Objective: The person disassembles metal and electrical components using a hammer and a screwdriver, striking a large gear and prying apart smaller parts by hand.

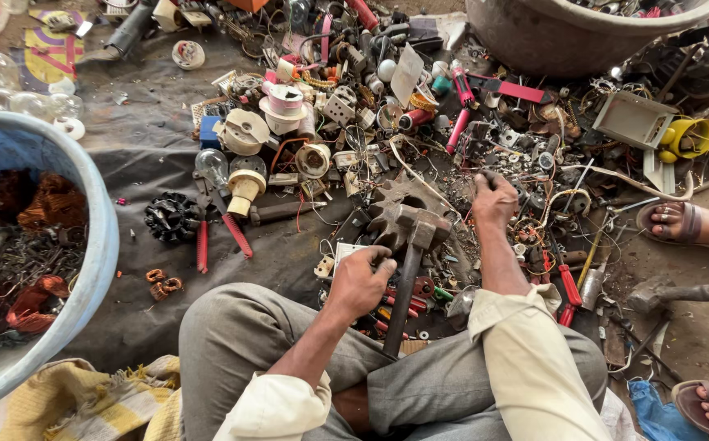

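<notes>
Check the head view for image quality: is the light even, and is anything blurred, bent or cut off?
Head view: soft, even daylight with weak shadows and no glare; both hands, left and right, and the hammer are sharp; wide-lens bending shows on the blue tub at the edge; tub and top basin are cropped.

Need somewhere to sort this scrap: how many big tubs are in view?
2. A blue tub at the left edge holds copper wire; a grey tub at the top right holds scrap. Both are cut off by the frame; others may lie outside.
</notes>
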